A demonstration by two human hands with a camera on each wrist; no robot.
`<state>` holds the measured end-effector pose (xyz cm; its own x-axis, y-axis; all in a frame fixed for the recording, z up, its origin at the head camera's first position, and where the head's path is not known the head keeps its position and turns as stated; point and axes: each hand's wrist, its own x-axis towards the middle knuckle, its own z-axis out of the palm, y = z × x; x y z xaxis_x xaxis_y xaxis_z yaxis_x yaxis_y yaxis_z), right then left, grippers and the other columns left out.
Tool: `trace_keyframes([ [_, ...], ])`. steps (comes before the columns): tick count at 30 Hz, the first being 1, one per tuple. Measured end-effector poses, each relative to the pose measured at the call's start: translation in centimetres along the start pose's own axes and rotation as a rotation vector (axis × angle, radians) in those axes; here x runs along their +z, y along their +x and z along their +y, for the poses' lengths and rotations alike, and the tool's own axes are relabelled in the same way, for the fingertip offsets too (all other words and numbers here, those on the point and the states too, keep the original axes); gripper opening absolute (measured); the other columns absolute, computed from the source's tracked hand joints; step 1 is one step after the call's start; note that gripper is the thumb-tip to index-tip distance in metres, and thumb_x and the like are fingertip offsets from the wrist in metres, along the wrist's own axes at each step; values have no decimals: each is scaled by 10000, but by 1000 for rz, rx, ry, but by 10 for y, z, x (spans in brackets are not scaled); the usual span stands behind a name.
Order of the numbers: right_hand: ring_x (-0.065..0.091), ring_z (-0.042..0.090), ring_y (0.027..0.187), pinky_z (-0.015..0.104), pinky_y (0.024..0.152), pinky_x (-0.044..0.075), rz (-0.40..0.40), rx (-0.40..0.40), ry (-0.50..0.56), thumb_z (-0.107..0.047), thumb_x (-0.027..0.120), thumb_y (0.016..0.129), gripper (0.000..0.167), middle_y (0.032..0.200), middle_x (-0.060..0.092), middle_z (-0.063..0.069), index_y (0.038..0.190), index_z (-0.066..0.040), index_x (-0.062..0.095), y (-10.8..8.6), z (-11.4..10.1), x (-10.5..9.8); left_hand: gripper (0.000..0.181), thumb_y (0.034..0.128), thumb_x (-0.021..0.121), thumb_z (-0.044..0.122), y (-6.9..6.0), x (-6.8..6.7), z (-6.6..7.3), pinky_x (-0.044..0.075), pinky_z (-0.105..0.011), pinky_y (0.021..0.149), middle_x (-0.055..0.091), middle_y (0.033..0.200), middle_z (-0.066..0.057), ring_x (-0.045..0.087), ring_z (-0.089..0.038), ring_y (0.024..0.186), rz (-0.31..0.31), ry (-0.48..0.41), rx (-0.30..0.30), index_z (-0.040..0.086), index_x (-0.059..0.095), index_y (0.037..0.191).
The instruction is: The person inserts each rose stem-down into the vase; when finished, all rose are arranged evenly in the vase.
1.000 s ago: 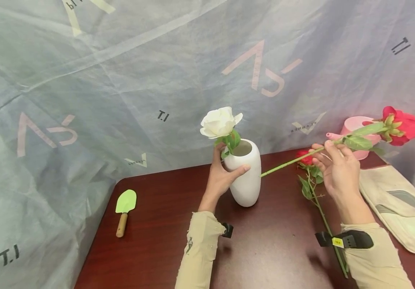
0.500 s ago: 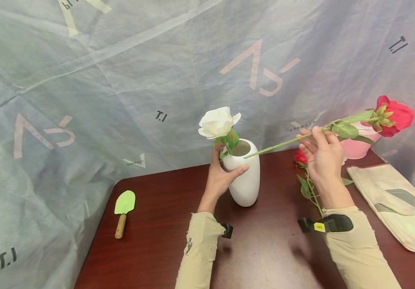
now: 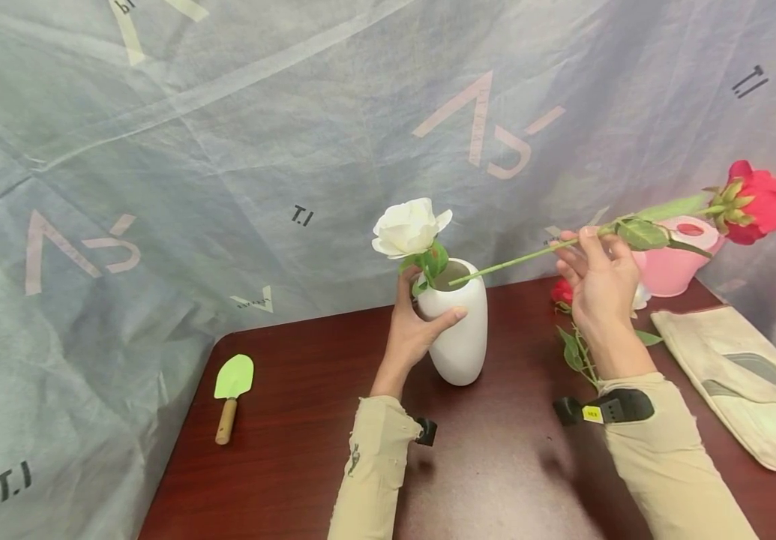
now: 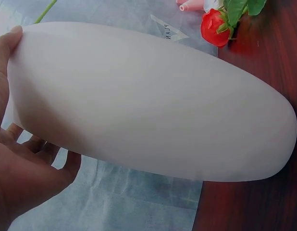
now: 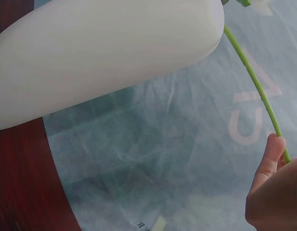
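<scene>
A white vase stands upright on the table with a white rose in it. My left hand grips the vase near its rim, thumb on the front; the left wrist view shows the vase beside the hand. My right hand pinches the green stem of a red rose, its bloom off to the right. The stem's lower end lies over the vase mouth. In the right wrist view the stem runs from the fingers to the rim of the vase.
A green trowel lies at the table's left. Behind and below my right hand are another red rose and part of a white bloom. A pink watering can and pale gloves are at the right. Grey cloth hangs behind.
My right hand has moved left and up with the red rose, bringing the stem end from beside the vase to over its mouth. My left hand and the vase have stayed in place.
</scene>
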<state>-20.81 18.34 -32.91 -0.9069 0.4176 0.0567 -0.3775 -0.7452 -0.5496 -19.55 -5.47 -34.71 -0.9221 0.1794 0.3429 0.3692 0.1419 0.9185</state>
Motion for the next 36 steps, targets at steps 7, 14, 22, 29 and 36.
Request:
trace_keyframes([
  [7,677,244,715,239,492,496,-3,-49,-88,-81,699,831,179,793,659,142,899,-14,548,-2,1,12,750,751,766,83,0,-1,0,474,-373,824,468,1276,-115,542,-218,1066,-10,-11,14,106,328,1360],
  [14,672,248,704,237,485,488,-9,-76,-97,-68,708,821,178,774,648,133,891,-5,557,-3,2,18,763,748,763,79,0,-1,-1,470,-366,832,465,1277,-105,537,-216,1078,-11,-17,8,104,317,1366],
  [22,674,231,705,234,485,490,-10,-112,-152,-72,713,818,184,788,633,113,910,-1,570,-4,5,24,771,748,759,67,0,0,-1,470,-372,835,452,1290,-118,535,-219,1081,-13,-34,13,97,307,1371],
  [29,665,224,702,234,496,490,-20,-120,-172,-69,712,819,185,800,611,104,934,-7,581,-5,8,30,791,737,789,167,4,0,-17,470,-367,832,457,1291,-38,536,-183,1082,-2,-32,3,212,319,1372],
  [36,659,229,707,234,495,483,-60,-135,-188,-57,716,813,179,800,611,104,928,0,592,-6,9,36,787,701,819,286,10,3,-37,476,-369,821,473,1259,74,546,-124,1057,13,-56,16,382,345,1322],
])
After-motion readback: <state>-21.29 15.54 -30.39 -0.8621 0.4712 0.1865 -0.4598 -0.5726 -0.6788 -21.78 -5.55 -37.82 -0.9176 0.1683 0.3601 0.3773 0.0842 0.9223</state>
